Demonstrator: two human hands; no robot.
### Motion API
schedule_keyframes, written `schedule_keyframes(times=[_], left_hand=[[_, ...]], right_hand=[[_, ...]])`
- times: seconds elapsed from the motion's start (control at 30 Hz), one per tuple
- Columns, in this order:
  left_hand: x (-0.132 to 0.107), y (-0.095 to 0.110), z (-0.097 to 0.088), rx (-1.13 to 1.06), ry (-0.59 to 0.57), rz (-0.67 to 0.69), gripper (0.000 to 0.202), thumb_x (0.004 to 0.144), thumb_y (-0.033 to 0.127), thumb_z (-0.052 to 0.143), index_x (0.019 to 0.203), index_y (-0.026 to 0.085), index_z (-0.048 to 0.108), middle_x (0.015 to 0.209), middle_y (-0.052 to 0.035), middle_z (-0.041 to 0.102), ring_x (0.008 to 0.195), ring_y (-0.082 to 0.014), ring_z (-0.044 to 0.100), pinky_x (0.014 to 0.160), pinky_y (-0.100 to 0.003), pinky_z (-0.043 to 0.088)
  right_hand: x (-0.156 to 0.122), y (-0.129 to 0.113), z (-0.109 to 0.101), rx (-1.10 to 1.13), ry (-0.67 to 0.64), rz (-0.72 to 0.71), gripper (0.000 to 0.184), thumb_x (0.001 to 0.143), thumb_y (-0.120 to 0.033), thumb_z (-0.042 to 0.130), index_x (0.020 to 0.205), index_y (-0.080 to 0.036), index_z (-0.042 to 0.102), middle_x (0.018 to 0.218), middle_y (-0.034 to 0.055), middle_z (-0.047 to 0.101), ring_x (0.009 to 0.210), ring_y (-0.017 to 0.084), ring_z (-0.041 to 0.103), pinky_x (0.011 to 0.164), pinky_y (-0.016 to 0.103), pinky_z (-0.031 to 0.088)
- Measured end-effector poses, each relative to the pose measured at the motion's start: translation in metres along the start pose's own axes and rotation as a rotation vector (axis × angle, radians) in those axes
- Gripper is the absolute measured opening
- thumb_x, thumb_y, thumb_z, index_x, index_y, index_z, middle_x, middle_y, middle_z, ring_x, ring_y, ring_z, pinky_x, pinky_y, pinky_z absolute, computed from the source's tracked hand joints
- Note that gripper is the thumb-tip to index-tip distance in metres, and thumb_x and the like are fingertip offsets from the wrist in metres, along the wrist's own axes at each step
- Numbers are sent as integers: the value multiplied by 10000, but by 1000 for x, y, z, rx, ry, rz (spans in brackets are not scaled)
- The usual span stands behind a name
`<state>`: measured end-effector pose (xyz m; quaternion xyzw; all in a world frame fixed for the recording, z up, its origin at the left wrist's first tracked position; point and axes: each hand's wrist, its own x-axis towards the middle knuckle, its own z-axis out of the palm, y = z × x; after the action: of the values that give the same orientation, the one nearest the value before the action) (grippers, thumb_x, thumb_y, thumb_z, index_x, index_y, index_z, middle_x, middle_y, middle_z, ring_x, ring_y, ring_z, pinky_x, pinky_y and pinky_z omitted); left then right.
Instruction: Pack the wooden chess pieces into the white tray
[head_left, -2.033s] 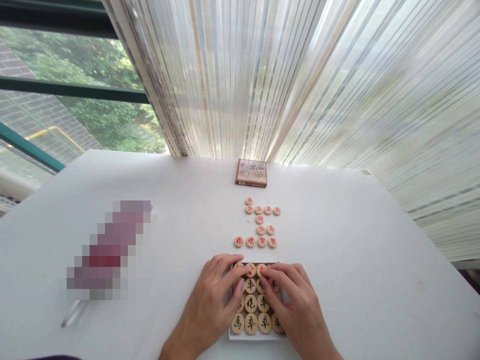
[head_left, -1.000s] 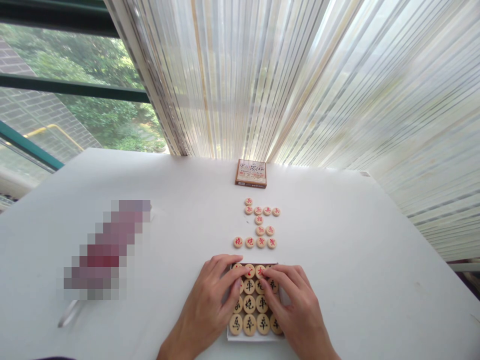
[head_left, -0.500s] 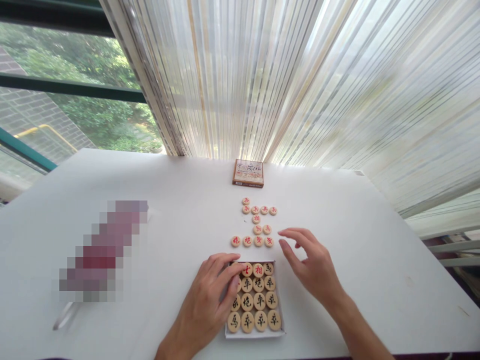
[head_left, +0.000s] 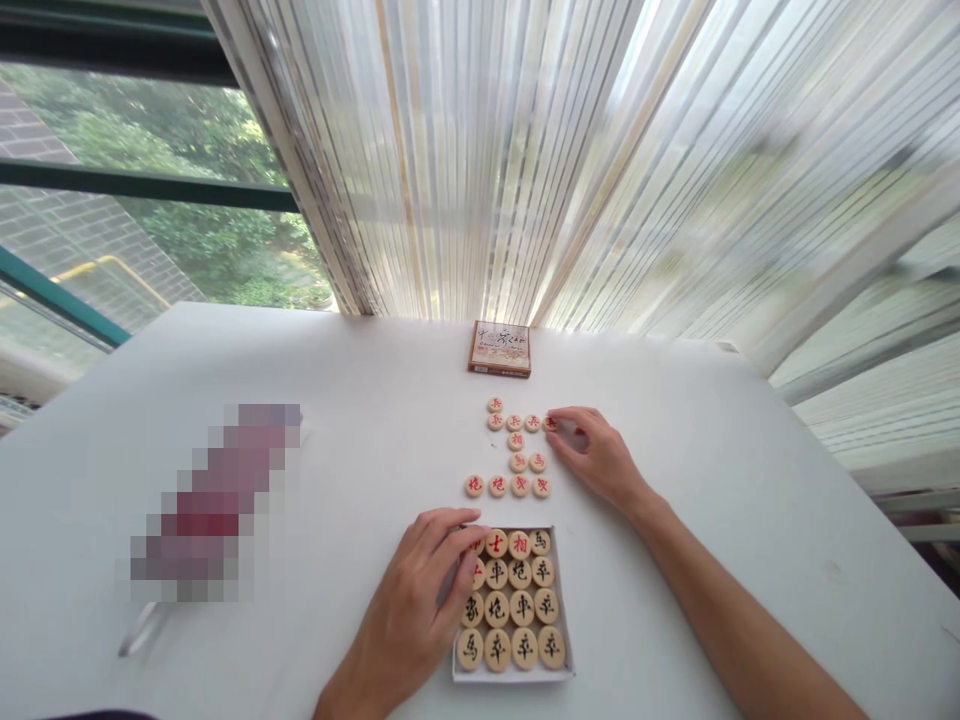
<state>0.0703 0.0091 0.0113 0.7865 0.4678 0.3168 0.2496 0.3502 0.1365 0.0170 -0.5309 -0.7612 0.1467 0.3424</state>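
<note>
An open white box holds rows of round wooden Chinese chess pieces, mostly black-lettered with a few red ones at the far left. My left hand hovers over or rests on the box's left edge, fingers apart, covering part of the left column. My right hand reaches to the upper group and has its thumb and index finger around the rightmost red Chinese chess piece. Other red pieces lie flat on the table beside it, including a red elephant piece and a red cannon piece.
A brown printed box lid lies behind the pieces on the white table. At the left is a long pixelated purple item with a pale strap. A striped curtain and a window line the far edge.
My right hand has moved forward and left, from beside the lower red pieces to the rightmost piece of the upper row, its fingers closing on it. My left hand stays by the box.
</note>
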Motion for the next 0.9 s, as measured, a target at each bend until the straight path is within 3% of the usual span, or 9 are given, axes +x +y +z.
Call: schedule_keyframes(times=[0.27, 0.43, 0.6, 0.7, 0.9], left_hand=[[0, -2, 1, -16, 10, -6, 302, 1008, 153, 486, 1277, 259, 572, 1323, -83, 575, 1275, -243, 505, 1078, -435, 481], [0, -2, 1, -37, 20, 6, 296, 1008, 146, 495, 1272, 255, 573, 1312, -85, 576, 1270, -237, 502, 1077, -431, 476], [-4, -2, -1, -91, 116, 53, 287, 992, 101, 504, 1213, 253, 604, 1237, -82, 603, 1218, -229, 532, 1025, -409, 498], [-5, -1, -3, -109, 192, 82, 274, 974, 87, 522, 1176, 245, 619, 1176, -81, 630, 1169, -233, 562, 977, -400, 519], [-6, 2, -4, -133, 247, 115, 230, 942, 86, 589, 1109, 233, 647, 1065, -69, 681, 1060, -222, 626, 900, -375, 550]], right_hand=[[-2, 1, 1, 29, 30, 25, 246, 967, -405, 601, 1113, -234, 701, 1099, 79, 735, 1051, 233, 682, 856, 369, 592], [-7, -5, -5, 41, 56, 56, 260, 965, -404, 606, 1131, -223, 691, 1114, 80, 740, 909, 208, 705, 827, 370, 599], [-28, -35, -21, 99, 18, 17, 222, 966, -367, 606, 1131, -237, 678, 1073, 71, 740, 853, 202, 698, 712, 336, 619], [-52, -58, -26, 149, -18, -35, 217, 966, -299, 609, 1169, -248, 664, 1098, 75, 729, 866, 199, 698, 770, 356, 624], [-96, -91, -12, 239, -8, -51, 297, 936, -178, 632, 1225, -249, 639, 1103, 77, 727, 904, 197, 714, 792, 325, 634]])
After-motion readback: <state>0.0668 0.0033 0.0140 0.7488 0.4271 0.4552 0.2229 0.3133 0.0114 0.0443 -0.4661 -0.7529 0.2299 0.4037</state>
